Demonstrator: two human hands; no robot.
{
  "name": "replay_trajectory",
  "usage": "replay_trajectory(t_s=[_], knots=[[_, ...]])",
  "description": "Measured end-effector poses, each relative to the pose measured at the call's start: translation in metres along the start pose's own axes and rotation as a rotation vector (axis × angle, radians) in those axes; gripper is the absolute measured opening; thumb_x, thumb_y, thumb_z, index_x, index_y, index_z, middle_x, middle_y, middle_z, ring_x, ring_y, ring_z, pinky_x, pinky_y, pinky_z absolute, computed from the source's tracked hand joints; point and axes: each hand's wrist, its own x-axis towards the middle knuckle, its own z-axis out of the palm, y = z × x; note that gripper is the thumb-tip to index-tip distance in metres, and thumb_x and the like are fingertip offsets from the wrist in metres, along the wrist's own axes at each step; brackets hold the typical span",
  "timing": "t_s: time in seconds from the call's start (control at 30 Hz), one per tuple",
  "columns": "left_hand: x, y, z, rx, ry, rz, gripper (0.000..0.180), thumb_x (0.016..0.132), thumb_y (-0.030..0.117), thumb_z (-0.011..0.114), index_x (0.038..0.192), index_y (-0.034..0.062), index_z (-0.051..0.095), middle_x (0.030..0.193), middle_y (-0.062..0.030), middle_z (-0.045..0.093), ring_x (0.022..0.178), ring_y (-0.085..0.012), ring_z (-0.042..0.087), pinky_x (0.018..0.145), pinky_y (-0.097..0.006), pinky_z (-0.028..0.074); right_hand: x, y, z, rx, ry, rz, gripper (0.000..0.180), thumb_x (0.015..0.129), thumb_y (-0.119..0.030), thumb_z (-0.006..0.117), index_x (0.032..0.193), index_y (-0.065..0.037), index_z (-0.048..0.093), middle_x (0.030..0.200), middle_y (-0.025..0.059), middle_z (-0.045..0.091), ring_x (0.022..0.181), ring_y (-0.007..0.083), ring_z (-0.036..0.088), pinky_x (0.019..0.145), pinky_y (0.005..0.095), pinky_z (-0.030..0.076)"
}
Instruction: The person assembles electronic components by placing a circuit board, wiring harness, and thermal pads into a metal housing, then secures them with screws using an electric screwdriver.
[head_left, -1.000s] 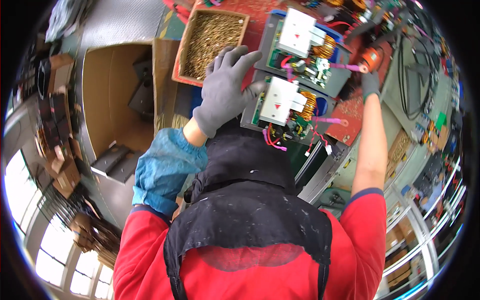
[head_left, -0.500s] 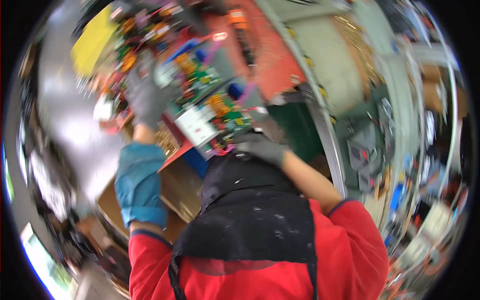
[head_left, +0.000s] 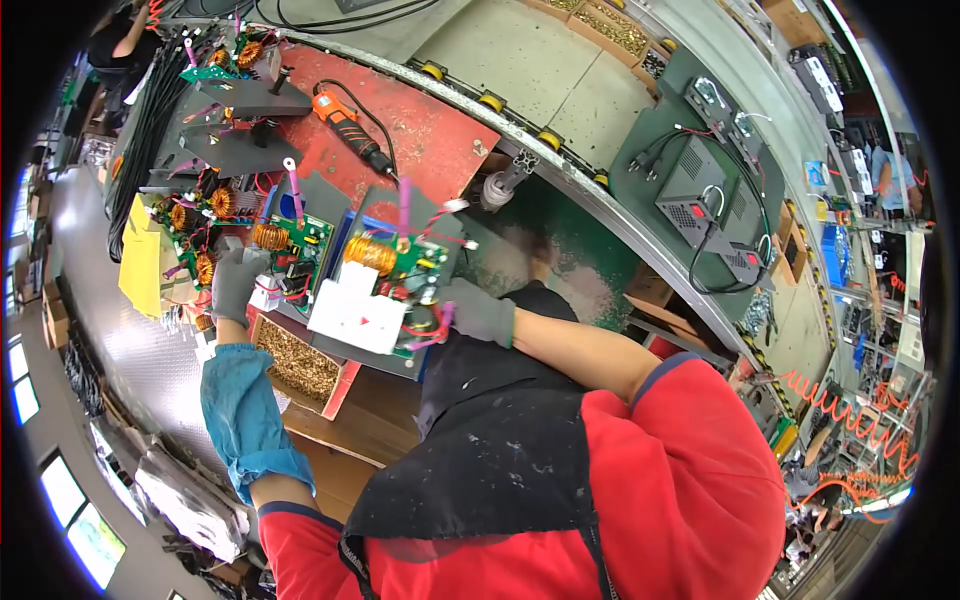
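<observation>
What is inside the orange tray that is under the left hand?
The orange tray holds a heap of small brass-coloured parts, probably screws. Its upper edge is covered by the green circuit board and the gloved left hand, so that part cannot be seen.

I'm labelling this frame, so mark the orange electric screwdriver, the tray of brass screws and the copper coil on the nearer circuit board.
Orange electric screwdriver (head_left: 345, 121), head view, on its orange grip.
Tray of brass screws (head_left: 338, 389), head view, on its red rim.
Copper coil (head_left: 370, 254), head view, on its windings.
</observation>
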Motion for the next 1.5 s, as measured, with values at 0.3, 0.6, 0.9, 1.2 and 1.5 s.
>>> replay_trajectory(t_s=[0.3, 0.6, 0.9, 1.2, 1.5], knots=[[-0.024, -0.053, -0.054, -0.132, 0.191, -0.033, 0.024, 0.081, 0.02, 0.075, 0.091, -0.0005, 0.07, 0.087, -0.0056, 0.07, 0.076, -0.0136, 0.064, 0.069, -0.029, 0.051, -0.137, -0.129, -0.247, 0.319, 0.664, -0.231, 0.038, 0.084, -0.006, 0.064, 0.122, -0.003, 0.06, 0.122, 0.0093, 0.062, 0.116, 0.0238, 0.059, 0.097, 0.0402, 0.05], [-0.106, 0.143, -0.028, 0.168, 0.418, -0.036, 0.031, 0.087, 0.019, 0.069, 0.108, -0.0045, 0.068, 0.091, -0.0059, 0.069, 0.08, -0.0139, 0.06, 0.073, -0.029, 0.05, -0.441, -0.173, -0.58, -0.084, 1.401, 0.178, 0.02, 0.085, -0.019, 0.057, 0.091, -0.002, 0.066, 0.083, 0.0101, 0.068, 0.073, 0.0191, 0.067, 0.066, 0.032, 0.057], [-0.056, 0.408, 0.182, 0.021, -0.05, 0.269, 0.036, 0.091, 0.021, 0.055, 0.115, -0.0021, 0.066, 0.107, -0.0078, 0.066, 0.099, -0.0171, 0.06, 0.09, -0.031, 0.045, -0.469, -0.106, -0.604, -0.308, 1.326, 0.909, 0.033, 0.077, -0.03, 0.064, 0.083, 0.002, 0.064, 0.066, 0.0095, 0.061, 0.052, 0.0189, 0.059, 0.049, 0.0345, 0.049], [-0.015, 0.601, 0.407, -0.264, -0.688, 0.389, 0.042, 0.086, 0.028, 0.061, 0.114, -0.0023, 0.068, 0.098, -0.0095, 0.07, 0.087, -0.0163, 0.064, 0.08, -0.028, 0.048, -0.399, -0.179, -0.519, -1.024, 1.182, 0.926, 0.057, 0.089, -0.044, 0.059, 0.133, -0.008, 0.055, 0.109, 0.0151, 0.068, 0.101, 0.0199, 0.067, 0.08, 0.0311, 0.053], [-0.018, 0.651, 0.516, -0.159, -0.997, 0.523, 0.043, 0.091, 0.032, 0.063, 0.12, 0.0, 0.063, 0.105, -0.0082, 0.068, 0.099, -0.0163, 0.064, 0.088, -0.029, 0.051, -0.278, -0.148, -0.473, -0.081, 1.55, -0.055, 0.046, 0.094, -0.037, 0.061, 0.116, 0.003, 0.06, 0.095, 0.0064, 0.066, 0.084, 0.0105, 0.059, 0.071, 0.0269, 0.049]])
